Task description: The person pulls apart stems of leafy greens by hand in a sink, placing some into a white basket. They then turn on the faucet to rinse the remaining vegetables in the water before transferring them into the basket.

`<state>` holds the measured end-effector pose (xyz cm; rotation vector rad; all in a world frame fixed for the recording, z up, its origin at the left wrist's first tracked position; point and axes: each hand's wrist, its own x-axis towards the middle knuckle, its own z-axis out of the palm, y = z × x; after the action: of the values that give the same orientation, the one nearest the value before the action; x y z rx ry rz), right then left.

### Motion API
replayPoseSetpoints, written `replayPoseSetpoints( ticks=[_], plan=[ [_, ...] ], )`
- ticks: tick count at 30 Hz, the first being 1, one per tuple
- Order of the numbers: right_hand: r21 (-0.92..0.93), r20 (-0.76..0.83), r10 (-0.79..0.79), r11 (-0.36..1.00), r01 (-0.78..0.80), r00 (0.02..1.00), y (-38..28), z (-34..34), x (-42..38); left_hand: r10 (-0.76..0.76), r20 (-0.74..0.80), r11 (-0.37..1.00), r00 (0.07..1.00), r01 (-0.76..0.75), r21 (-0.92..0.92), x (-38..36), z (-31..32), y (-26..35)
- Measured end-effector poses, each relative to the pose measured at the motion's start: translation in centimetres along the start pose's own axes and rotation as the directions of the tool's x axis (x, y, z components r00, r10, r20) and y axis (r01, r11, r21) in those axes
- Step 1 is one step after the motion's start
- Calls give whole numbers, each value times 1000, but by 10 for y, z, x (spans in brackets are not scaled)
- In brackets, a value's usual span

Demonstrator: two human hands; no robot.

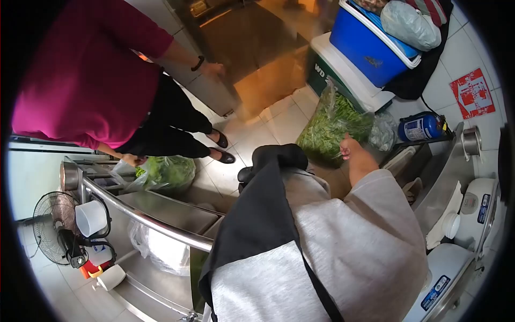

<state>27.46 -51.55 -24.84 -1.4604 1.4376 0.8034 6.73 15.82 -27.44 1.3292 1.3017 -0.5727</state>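
Note:
My right hand (349,148) is in front of a large clear plastic bag of leafy greens (335,121) on the tiled floor. Its fingers are curled; whether they grip the plastic is too small to tell. My left hand does not show. On the left stands a co-worker in a magenta top (96,70). One of the co-worker's hands (134,160) is at a second bag of greens (169,173); the other hand (213,71), with a dark wristband, is by a metal door edge.
At the upper right, a blue bin (360,45) stands on a green and white cooler (343,75). A blue extinguisher (421,127) is beside it. To the left are a metal rail (145,220), a sink counter and a fan (56,228). White appliances (442,279) line the right.

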Motion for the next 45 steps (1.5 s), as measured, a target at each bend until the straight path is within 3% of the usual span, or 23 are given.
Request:
replayPoseSetpoints(
  ticks=[3,5,7,8,9,10,11,14,17,18,19,22,23,24,26,27,28,31,33,34,39,42,45],
  plan=[
    [-7,-35,-174,985,174,984,15,8,-21,41,-1,999,999,-41,-19,6,-2,7],
    [-359,-15,-115,928,102,993,18,19,17,74,-6,995,997,-74,-74,12,6,25],
    [-576,158,-161,786,223,974,10,23,-8,107,-13,985,994,-107,-132,14,10,50],
    [-478,136,-215,841,254,967,25,42,50,110,-22,980,994,-112,-166,9,10,56],
    [-656,511,120,694,296,851,-9,36,46,99,-35,976,995,-103,-190,5,6,53],
    [-49,294,-35,997,52,955,-8,48,9,86,-48,972,995,-95,-214,5,7,47],
    [-77,291,-148,981,177,945,-21,54,-12,74,-51,967,996,-84,-239,8,11,44],
    [-321,456,-139,895,308,879,-87,67,-24,58,-44,968,997,-67,-242,14,30,36],
    [-671,585,-83,509,539,807,-163,102,-72,68,-45,980,997,-75,-186,15,52,18],
    [-722,669,-117,133,679,734,-192,129,-76,77,-61,984,995,-86,-157,11,59,7],
    [-645,752,-96,102,758,652,-206,150,-128,87,-77,988,993,-97,-125,8,64,-6],
    [-432,865,96,-357,828,493,-212,229,-275,116,-101,986,988,-127,-106,2,87,-34],
    [-214,923,205,-431,877,326,-201,249,-320,127,-104,985,986,-138,-108,1,96,-39],
    [-111,909,315,-450,886,274,-186,272,-355,134,-108,983,985,-146,-112,0,102,-43],
    [277,853,522,-451,848,-1,-152,322,-388,147,-111,980,983,-160,-118,-1,113,-46],
    [433,805,563,-340,835,-188,-130,305,-458,143,-108,980,984,-156,-126,-1,119,-46],
    [460,750,606,-191,867,-265,-107,338,-450,148,-110,979,983,-161,-127,-1,123,-44],
    [529,738,559,-132,838,-378,-50,378,-474,164,-109,976,980,-178,-128,-2,131,-37],
    [637,702,426,-17,770,-571,-19,393,-474,177,-111,973,978,-191,-132,-4,132,-29],
    [641,701,420,-15,768,-577,-8,401,-466,182,-112,971,977,-197,-134,-5,133,-27],
    [682,731,393,-390,618,-558,13,420,-419,197,-119,966,973,-213,-149,-7,134,-21],
    [688,722,250,-367,627,-646,14,416,-417,193,-117,965,974,-210,-158,-9,137,-22],
    [665,743,232,-372,648,-628,12,409,-422,196,-127,962,972,-216,-169,-11,135,-24]
  ],
)
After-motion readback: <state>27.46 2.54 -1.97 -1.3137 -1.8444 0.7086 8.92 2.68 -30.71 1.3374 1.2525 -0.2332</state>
